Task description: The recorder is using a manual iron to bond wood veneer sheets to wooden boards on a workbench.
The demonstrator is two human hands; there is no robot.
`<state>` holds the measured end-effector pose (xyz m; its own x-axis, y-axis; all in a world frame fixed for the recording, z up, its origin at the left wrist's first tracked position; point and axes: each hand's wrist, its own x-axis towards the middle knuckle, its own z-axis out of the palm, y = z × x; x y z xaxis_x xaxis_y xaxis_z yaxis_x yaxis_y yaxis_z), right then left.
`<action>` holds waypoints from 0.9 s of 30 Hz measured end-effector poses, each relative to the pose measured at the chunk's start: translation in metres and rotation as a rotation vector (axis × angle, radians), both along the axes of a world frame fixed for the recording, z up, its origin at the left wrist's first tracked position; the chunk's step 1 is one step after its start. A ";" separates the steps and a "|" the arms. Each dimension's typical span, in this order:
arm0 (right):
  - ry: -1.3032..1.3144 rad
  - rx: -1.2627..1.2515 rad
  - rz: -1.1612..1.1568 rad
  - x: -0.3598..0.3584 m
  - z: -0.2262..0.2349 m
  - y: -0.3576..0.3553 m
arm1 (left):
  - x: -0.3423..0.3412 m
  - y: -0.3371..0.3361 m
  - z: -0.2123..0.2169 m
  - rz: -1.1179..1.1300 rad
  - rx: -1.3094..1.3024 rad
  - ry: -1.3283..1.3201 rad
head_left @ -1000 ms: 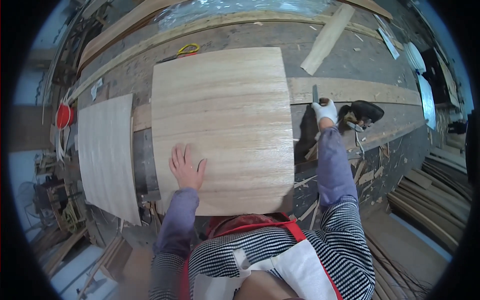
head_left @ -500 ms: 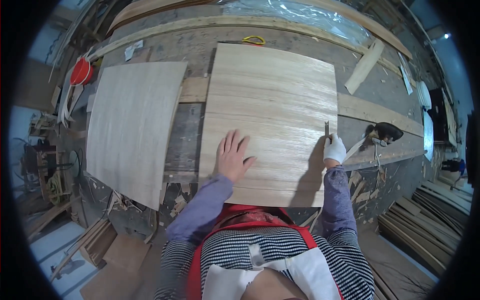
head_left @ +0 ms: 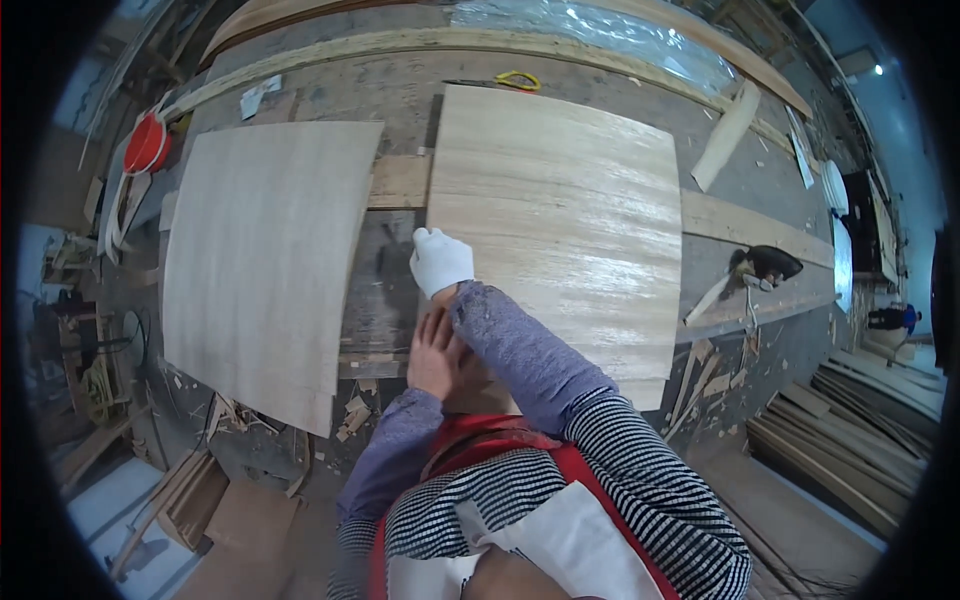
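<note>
the right grip (head_left: 441,262) carries a white glove (head_left: 448,271). outer layers comprise purple oversleeves (head_left: 530,345), a black-and-white striped top (head_left: 645,455), a white collar (head_left: 572,535) and a red apron (head_left: 485,431).

A long, worn grey workbench (head_left: 325,95) stands in a cluttered workshop; beyond the workbench's far right corner, a small bright lamp (head_left: 879,70) shines by a bluish wall (head_left: 915,130); off its near right side, long stacked planks (head_left: 835,455) lie beside brownish floor (head_left: 725,475); left of the workbench, pale floor patches (head_left: 95,490) show in cool light.
</note>
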<state>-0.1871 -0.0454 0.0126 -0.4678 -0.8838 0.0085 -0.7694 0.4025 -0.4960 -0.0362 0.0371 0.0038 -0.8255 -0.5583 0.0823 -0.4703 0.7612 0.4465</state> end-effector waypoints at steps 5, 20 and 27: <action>0.119 0.082 -0.221 -0.123 0.002 0.091 | -0.007 0.002 0.008 -0.014 -0.058 0.072; -0.322 -0.083 -0.793 -0.284 -0.001 0.405 | -0.013 0.021 0.013 0.026 -0.189 -0.072; -0.503 -0.205 -0.738 -0.240 -0.016 0.411 | -0.004 0.026 -0.036 0.807 -0.034 0.122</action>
